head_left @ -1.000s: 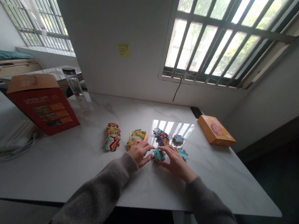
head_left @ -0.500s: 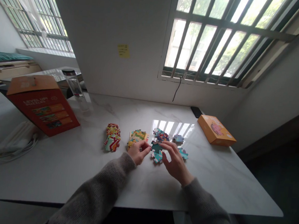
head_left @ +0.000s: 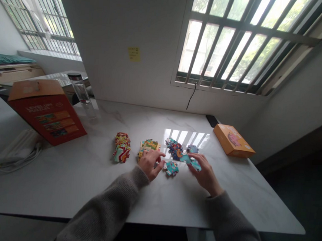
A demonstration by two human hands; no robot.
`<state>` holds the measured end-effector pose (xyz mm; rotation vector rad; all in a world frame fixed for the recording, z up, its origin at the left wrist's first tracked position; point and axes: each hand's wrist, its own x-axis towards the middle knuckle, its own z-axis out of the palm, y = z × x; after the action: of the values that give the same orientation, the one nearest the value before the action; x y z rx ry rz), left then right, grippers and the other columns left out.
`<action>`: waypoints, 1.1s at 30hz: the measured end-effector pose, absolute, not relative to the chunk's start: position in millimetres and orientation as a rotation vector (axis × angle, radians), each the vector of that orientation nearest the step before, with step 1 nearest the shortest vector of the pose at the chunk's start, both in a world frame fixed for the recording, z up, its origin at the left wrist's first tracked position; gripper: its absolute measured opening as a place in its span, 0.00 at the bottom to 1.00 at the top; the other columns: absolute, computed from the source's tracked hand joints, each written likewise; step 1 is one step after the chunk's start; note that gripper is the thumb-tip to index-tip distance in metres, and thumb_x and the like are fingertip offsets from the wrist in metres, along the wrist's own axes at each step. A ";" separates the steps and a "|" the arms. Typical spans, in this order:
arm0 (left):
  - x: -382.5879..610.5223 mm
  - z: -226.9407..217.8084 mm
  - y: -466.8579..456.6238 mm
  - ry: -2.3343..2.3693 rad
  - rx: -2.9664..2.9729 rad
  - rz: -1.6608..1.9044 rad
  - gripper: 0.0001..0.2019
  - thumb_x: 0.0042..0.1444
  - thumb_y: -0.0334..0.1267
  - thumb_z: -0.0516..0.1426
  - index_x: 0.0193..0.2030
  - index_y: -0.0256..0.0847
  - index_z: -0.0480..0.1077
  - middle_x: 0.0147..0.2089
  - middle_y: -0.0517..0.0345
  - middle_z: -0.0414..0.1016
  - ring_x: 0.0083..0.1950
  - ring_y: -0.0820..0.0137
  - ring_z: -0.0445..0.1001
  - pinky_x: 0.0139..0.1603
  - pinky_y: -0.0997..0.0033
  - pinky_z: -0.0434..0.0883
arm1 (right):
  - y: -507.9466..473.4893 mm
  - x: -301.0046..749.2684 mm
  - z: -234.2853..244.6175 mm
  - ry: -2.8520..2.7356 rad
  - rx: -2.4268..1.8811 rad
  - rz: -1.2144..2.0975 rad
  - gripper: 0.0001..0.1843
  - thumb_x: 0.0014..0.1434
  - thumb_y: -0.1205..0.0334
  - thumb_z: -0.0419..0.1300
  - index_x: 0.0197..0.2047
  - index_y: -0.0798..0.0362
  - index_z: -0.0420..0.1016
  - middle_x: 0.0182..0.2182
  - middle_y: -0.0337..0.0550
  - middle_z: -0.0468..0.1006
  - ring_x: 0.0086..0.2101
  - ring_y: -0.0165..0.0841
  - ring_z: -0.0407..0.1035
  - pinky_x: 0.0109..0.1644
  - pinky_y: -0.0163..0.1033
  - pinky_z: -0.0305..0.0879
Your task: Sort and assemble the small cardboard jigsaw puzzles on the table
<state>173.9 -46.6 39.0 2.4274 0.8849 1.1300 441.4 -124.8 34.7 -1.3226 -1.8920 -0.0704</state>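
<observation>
Between thumb and fingers of my right hand (head_left: 206, 176) is a teal puzzle piece (head_left: 185, 158), held close to the tabletop. Another teal piece (head_left: 196, 165) lies under that hand, partly hidden by the fingers. My left hand (head_left: 149, 165) has thumb and forefinger apart, with nothing seen between them. It covers the near part of a yellow-green pile of puzzle pieces (head_left: 149, 144). To its right, a teal patterned piece (head_left: 171, 168) lies flat. Behind sits a dark blue and multicoloured pile of pieces (head_left: 174, 147), with a pale blue piece (head_left: 192, 148) beside it.
A red and yellow pile of pieces (head_left: 121, 147) lies on the left of the white marbled table (head_left: 148, 205). Further left stand a red puzzle box (head_left: 52, 115), a clear bottle (head_left: 81, 92) and a white power strip with cables (head_left: 22, 148). An orange box (head_left: 233, 141) and a black phone (head_left: 212, 120) lie at right.
My right hand has moved right, carrying the teal piece away from my left hand. The left hand's fingers have come apart from that piece.
</observation>
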 end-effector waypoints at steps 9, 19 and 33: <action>181.0 28.9 -48.8 0.762 2.783 1.031 0.06 0.61 0.35 0.54 0.40 0.43 0.72 0.36 0.55 0.75 0.43 0.62 0.72 0.48 0.59 0.60 | -136.9 499.3 14.7 -1.967 -1.394 -0.110 0.11 0.57 0.65 0.63 0.45 0.48 0.75 0.44 0.46 0.80 0.46 0.42 0.72 0.52 0.51 0.71; 180.1 26.5 -44.8 0.826 2.792 0.974 0.08 0.60 0.39 0.55 0.43 0.43 0.73 0.40 0.53 0.76 0.46 0.60 0.71 0.52 0.56 0.60 | -136.1 471.0 23.1 -2.042 -1.417 -0.182 0.11 0.57 0.71 0.59 0.42 0.48 0.74 0.52 0.46 0.77 0.55 0.45 0.66 0.57 0.56 0.65; 194.4 25.5 -53.7 0.916 2.884 0.690 0.15 0.52 0.47 0.63 0.44 0.44 0.71 0.45 0.52 0.74 0.51 0.56 0.68 0.61 0.45 0.53 | -130.5 395.3 29.2 -2.209 -1.363 0.013 0.16 0.54 0.74 0.60 0.45 0.49 0.71 0.48 0.44 0.77 0.50 0.40 0.67 0.56 0.49 0.60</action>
<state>194.4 -53.7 25.5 2.8841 0.9156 0.6903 395.3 -130.5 29.2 -1.3628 -2.2088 0.0130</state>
